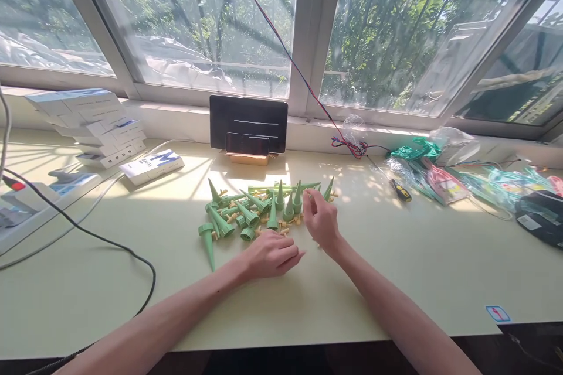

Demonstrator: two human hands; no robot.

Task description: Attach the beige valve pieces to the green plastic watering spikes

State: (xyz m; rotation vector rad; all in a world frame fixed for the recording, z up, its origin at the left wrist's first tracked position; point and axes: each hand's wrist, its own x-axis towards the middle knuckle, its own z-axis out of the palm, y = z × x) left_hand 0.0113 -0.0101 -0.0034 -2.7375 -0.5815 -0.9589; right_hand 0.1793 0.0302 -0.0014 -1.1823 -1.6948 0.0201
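Tablet (248,112) behind green spikes (272,215) — boxes (105,120) left, screwdriver (400,190) right.

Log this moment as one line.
left hand: near side of green spikes, grasp unclear; right hand: right of spikes, grasp unclear; tablet: beyond spikes

Left hand (273,254) curled, right hand (322,220) forward

Free tabletop (290,313) nearside, green spikes (272,214) beyond
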